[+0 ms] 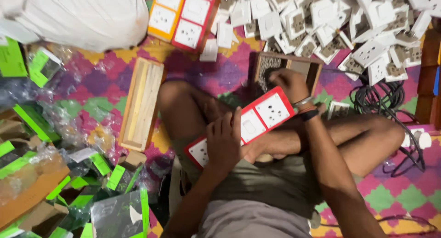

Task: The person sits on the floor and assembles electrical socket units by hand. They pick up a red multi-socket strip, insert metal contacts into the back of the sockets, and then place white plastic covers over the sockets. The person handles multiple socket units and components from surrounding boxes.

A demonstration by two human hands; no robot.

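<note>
I sit cross-legged on a patterned mat. My left hand rests over a red-edged switch panel with white sockets, which lies tilted across my lap. My right hand, with a bracelet and dark band at the wrist, reaches into a small open wooden box just beyond the panel's far end; its fingers curl inside the box and I cannot see what they touch.
A heap of loose white sockets fills the upper right. Two more finished panels lie at top centre. An empty wooden box sits to my left. Green-labelled plastic packets pile up left. Black cable coils right.
</note>
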